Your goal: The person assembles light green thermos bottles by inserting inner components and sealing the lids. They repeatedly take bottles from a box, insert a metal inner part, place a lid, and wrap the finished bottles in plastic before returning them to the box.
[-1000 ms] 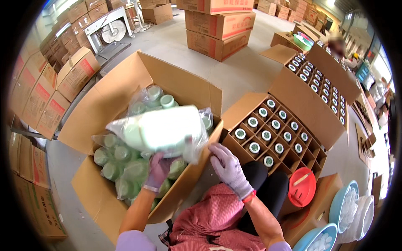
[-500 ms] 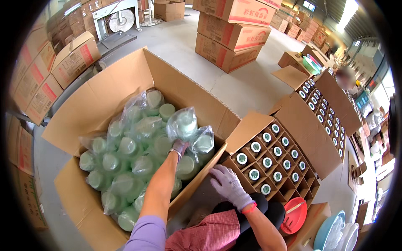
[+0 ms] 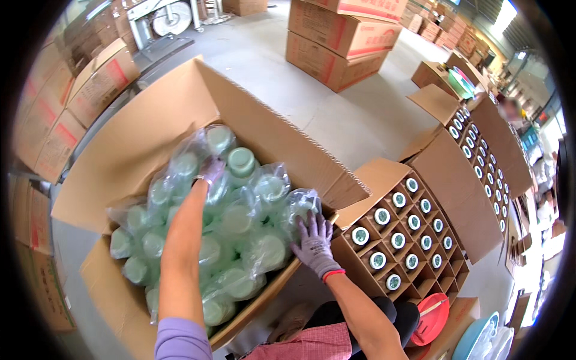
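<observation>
A large open cardboard box (image 3: 141, 129) holds many pale green, rounded bottles (image 3: 241, 161), most in clear plastic bags. My left hand (image 3: 211, 170), in a light purple glove, reaches deep among them toward the far side. Its fingers are partly hidden by the plastic and bottles, so its grip does not show. My right hand (image 3: 314, 243), gloved likewise, lies at the box's right edge with fingers spread. Those fingers touch a bagged bottle (image 3: 300, 206) in the right corner.
Right of the box stands a divided carton (image 3: 343, 255) with several white-rimmed bottles (image 3: 398, 240) upright in its cells. Another filled carton (image 3: 447, 180) stands behind it. A red basin (image 3: 433, 318) and blue tub (image 3: 471, 339) sit lower right. Stacked cartons (image 3: 342, 57) stand ahead.
My left hand has moved away and leftward, from the box's right part to its far middle. My right hand has risen from the divided carton's near edge onto the bagged bottle. The view has shifted slightly.
</observation>
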Demonstrator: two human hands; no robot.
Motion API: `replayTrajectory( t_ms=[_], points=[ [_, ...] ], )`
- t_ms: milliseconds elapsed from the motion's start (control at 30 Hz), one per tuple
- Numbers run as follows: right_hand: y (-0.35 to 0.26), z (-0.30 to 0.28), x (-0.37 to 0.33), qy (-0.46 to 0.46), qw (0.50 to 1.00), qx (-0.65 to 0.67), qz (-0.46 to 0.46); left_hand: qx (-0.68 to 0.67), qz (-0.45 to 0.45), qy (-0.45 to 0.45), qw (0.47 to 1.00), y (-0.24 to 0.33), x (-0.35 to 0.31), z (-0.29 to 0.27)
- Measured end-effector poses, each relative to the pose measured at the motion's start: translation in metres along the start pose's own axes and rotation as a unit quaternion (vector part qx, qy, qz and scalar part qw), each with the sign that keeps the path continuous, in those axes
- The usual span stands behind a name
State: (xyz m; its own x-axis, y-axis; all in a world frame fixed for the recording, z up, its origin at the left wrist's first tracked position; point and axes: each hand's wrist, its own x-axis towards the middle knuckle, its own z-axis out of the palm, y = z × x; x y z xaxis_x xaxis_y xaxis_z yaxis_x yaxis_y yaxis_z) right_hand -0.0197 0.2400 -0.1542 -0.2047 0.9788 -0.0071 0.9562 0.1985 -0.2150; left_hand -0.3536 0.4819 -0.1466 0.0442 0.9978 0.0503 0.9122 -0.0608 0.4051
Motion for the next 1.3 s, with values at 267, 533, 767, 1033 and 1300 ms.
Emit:
replayTrajectory(
  t_ms=[267, 533, 767, 1033, 1300],
  points=[
    [-0.003, -0.005, 0.000, -0.003, 1.000, 0.011, 0.011, 0.195, -0.100, -0.214, 0.952, -0.096, 0.041, 0.096],
    [-0.003, -0.004, -0.001, 0.017, 0.996, 0.083, 0.021, 0.247, -0.109, -0.261, 0.927, -0.102, 0.057, 0.105],
    [0.000, 0.008, -0.008, 0.009, 0.996, 0.080, 0.039, -0.048, -0.011, -0.152, 0.987, -0.042, 0.021, 0.078],
    [0.000, 0.006, -0.003, 0.011, 0.996, 0.092, 0.012, -0.176, 0.091, 0.136, 0.971, -0.034, -0.007, -0.027],
    [0.017, -0.134, -0.056, 0.134, 0.923, 0.360, -0.028, -0.431, 0.198, 0.142, 0.869, 0.156, -0.162, -0.196]
  ],
)
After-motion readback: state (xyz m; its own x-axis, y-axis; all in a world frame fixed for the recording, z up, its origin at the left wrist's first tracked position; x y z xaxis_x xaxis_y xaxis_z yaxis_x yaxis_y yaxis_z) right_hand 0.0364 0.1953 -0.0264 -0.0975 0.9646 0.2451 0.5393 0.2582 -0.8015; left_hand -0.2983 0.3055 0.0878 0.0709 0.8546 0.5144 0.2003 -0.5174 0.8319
